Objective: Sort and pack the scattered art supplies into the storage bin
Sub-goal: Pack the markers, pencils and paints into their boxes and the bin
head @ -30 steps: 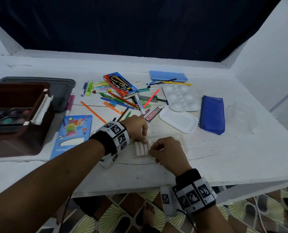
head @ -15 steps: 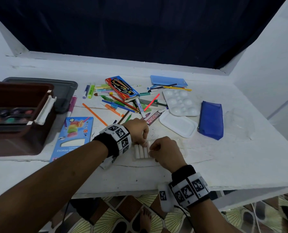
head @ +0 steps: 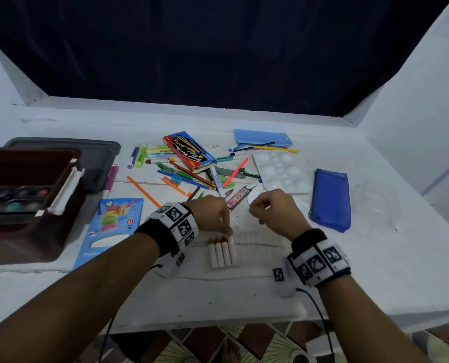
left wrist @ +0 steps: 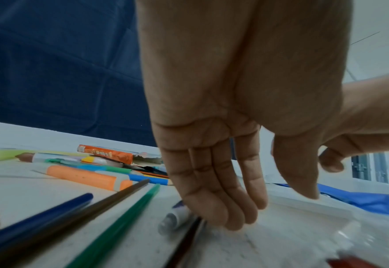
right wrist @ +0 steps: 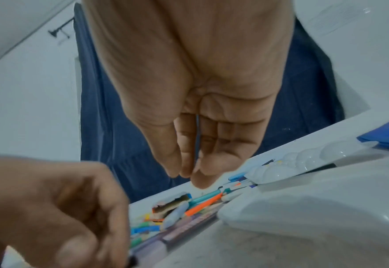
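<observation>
Left hand (head: 212, 213) sits at the top end of four crayons (head: 223, 254), fingertips down on their tips; in the left wrist view the fingers (left wrist: 214, 190) run nearly straight and together toward the table (head: 349, 271), thumb apart, nothing gripped, so it's released. Right hand (head: 273, 210) hangs above the table just right of the left hand, over the near edge of a white tray (head: 303, 205); right wrist view shows fingers (right wrist: 214, 154) long and loosely together, thumb alongside, nothing between them, also released. Crayons lie side by side, touching, white wrappers with orange/red tips pointing away, inside a shallow clear plastic holder (head: 254, 242) whose ribbed slots to their right show no crayons. Bin (head: 48, 231) is dark brown, at the left edge of the table, with a watercolour set (head: 14, 200) inside and a grey lid (head: 97, 158) behind it. Blue pencil box (head: 113, 226) lies flat between bin and left wrist. Farther back a heap of markers and pencils (head: 186, 176) around a red brush box (head: 189, 150). White palette (head: 281, 171) right of the heap, blue pouch (head: 330, 200) right of that, light blue folder (head: 260, 138) at the back, clear plastic piece (head: 375, 203) far right
</observation>
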